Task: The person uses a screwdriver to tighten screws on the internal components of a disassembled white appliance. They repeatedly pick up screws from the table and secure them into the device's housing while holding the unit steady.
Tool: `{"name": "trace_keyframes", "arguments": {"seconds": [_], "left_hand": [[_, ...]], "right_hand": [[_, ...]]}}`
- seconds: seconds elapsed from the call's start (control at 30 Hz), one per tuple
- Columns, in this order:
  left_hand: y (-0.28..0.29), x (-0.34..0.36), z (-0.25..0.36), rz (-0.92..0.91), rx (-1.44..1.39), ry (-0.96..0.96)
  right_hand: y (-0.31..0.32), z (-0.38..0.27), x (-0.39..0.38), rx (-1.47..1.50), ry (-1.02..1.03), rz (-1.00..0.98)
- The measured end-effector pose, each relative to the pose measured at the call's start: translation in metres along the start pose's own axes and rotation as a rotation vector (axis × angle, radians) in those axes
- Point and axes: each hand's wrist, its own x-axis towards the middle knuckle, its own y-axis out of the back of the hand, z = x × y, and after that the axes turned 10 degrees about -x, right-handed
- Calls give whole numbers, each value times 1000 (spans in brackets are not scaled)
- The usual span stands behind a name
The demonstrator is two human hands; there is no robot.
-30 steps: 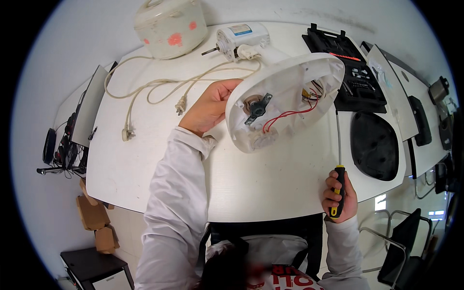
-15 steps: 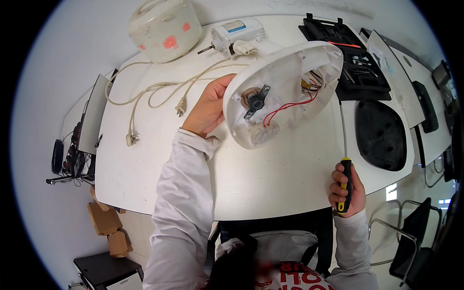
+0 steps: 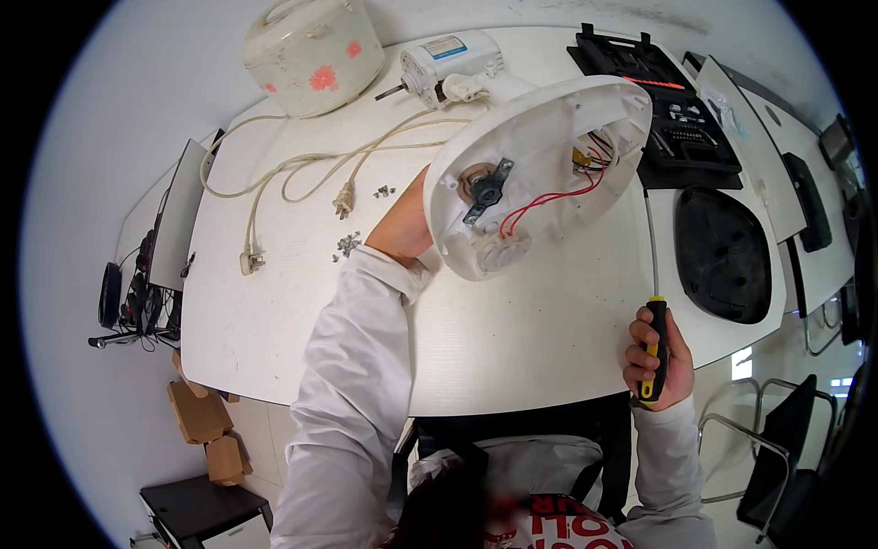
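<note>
My left hand (image 3: 404,222) reaches behind a white oval plastic housing (image 3: 572,233) and holds it tilted up above the table; its fingers are hidden behind the rim. Inside the housing sit a dark metal bracket (image 3: 488,191), red wires (image 3: 549,197) and a small yellowish part with dark wires (image 3: 583,157). In my right fist (image 3: 666,361), near the table's front edge, is a long screwdriver (image 3: 653,316) with a black and yellow handle, its shaft pointing away from me. Two small piles of screws, one nearer (image 3: 347,245) and one farther (image 3: 384,192), lie left of my left hand.
At the back stand a floral rice cooker (image 3: 315,64) and a white motor unit (image 3: 450,66). Beige cords with plugs (image 3: 343,199) cross the left side. An open black tool case (image 3: 686,128) and a black oval cover (image 3: 722,256) lie on the right.
My left hand has slid right, farther behind the housing, uncovering the screws. The housing has barely shifted. My right hand with the screwdriver is almost still.
</note>
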Motion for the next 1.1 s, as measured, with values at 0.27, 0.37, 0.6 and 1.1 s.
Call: {"name": "trace_keyframes", "arguments": {"seconds": [0.27, 0.37, 0.6, 1.1], "left_hand": [[-12, 0, -1, 81, -87, -40], [-8, -1, -3, 187, -110, -21], [-1, -1, -1, 62, -189, -14], [-16, -3, 15, 73, 80, -65]], "right_hand": [[0, 0, 0, -9, 13, -1], [0, 0, -1, -9, 14, -5], [0, 0, -2, -22, 16, 8], [4, -1, -1, 18, -6, 5]]}}
